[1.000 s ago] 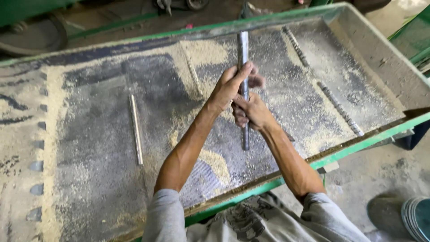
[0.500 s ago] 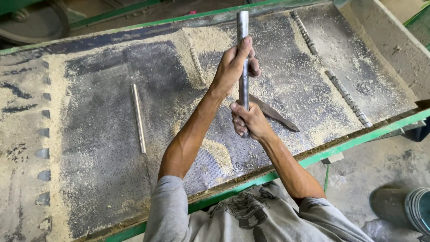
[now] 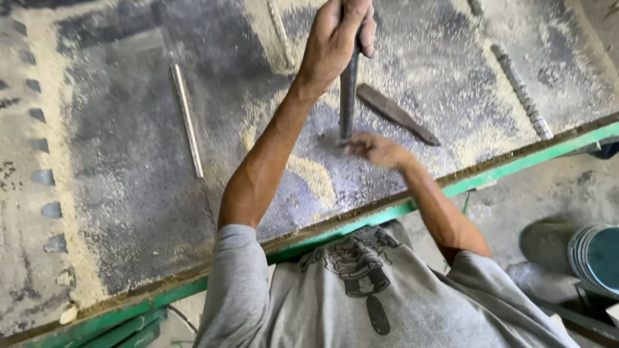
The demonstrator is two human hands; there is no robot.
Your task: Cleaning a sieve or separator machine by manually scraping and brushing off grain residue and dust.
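Observation:
A grey metal pipe stands nearly upright on a dusty mesh screen. My left hand is wrapped around its upper part at the top of the view. My right hand is at the pipe's lower end where it meets the mesh, fingers by its base; whether it grips the pipe is unclear. A dark flat blade-shaped piece lies on the mesh just right of the pipe.
The screen sits in a green-edged frame and is strewn with pale sawdust. A thin metal rod lies to the left, a threaded bar to the right. Round bluish lids rest on the floor at lower right.
The pipe has been raised from lying along the mesh to standing upright. The dark flat piece, hidden before, now lies exposed. The view has moved closer.

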